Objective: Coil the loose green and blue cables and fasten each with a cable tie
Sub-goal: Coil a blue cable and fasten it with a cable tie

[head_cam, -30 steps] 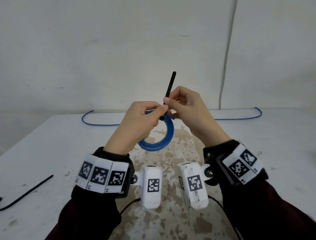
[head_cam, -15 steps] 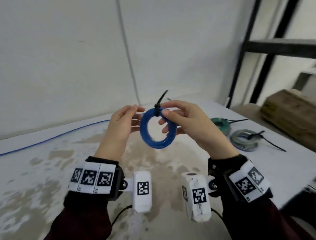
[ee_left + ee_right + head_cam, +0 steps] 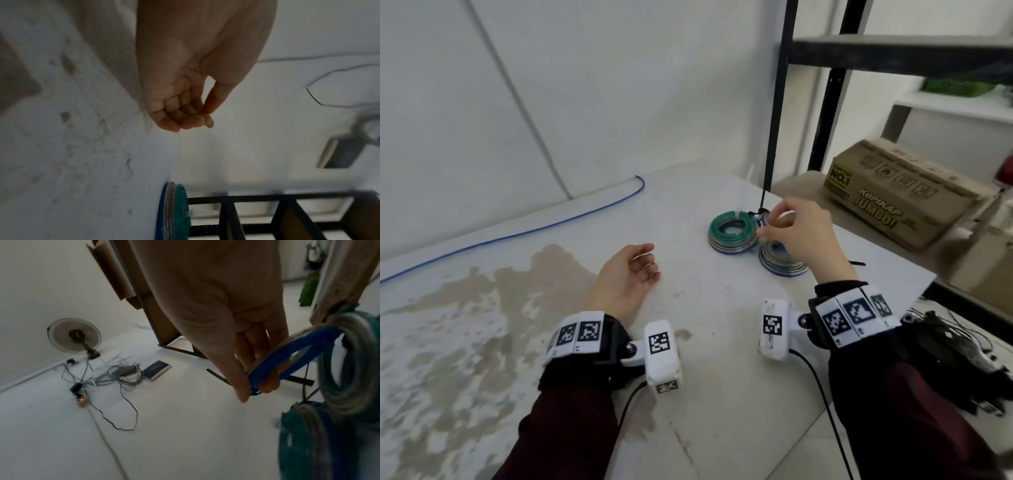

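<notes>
Loose blue cable (image 3: 524,233) along table's (image 3: 705,342) far-left edge, not coiled yet. Left hand (image 3: 628,275) idle, palm up, fingers relaxed, holding nothing. Finished coils (image 3: 732,231) stacked by far-right edge. Right hand (image 3: 796,228) pinches tied blue coil (image 3: 287,356) just above stacks, prob. setting it down.

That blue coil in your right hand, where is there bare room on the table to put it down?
Bare tabletop lies between the left hand and the two stacks of coils. It is crowded where the right hand holds the blue coil, over those stacks near the table's edge.
</notes>
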A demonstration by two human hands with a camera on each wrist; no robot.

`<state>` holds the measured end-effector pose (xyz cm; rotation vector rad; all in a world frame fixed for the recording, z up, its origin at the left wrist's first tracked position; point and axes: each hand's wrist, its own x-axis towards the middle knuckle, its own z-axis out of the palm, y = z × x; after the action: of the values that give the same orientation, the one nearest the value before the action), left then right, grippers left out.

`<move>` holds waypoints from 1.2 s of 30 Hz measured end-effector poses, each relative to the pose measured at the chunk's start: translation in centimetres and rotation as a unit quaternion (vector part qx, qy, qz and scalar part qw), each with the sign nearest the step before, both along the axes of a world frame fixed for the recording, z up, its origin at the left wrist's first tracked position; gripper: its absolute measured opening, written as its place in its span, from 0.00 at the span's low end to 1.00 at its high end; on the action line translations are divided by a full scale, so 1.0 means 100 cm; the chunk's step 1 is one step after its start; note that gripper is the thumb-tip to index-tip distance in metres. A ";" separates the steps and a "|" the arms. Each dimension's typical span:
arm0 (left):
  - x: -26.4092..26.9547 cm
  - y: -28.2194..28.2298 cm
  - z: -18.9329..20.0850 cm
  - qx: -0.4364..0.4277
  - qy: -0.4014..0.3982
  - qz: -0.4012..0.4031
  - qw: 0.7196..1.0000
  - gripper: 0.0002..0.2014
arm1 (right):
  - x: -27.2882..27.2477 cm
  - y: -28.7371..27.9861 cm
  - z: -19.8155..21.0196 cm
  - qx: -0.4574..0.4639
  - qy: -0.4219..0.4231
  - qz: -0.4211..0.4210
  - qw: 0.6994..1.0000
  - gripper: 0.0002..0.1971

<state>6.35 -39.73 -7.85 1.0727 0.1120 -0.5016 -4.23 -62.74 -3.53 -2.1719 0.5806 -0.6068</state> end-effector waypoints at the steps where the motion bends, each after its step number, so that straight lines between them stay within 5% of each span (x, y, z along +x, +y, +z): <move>1: 0.002 0.002 -0.003 -0.007 0.010 0.007 1.000 0.10 | 0.003 -0.004 -0.001 -0.028 0.029 0.000 0.999 0.11; 6: 0.007 0.008 -0.011 -0.055 0.033 0.031 0.997 0.10 | 0.017 -0.006 -0.007 -0.120 0.162 0.039 0.979 0.12; 13: 0.008 0.012 -0.015 -0.071 0.028 0.042 0.996 0.09 | 0.009 -0.004 0.000 -0.122 0.069 0.005 0.990 0.11; 20: 0.008 0.014 -0.018 -0.072 0.023 0.040 0.996 0.09 | 0.011 -0.011 -0.012 -0.121 0.182 -0.011 0.976 0.02; 27: 0.008 0.014 -0.018 -0.071 0.025 0.044 0.996 0.09 | 0.017 -0.004 0.001 -0.107 0.090 -0.033 0.990 0.05; 36: 0.010 0.014 -0.020 -0.071 0.023 0.043 0.996 0.10 | 0.075 -0.017 0.012 -0.159 0.264 0.026 0.951 0.22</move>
<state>7.33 -38.32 -9.82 0.9137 0.1600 -0.4488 3.26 -64.46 -2.34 -2.6671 0.7374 -0.0767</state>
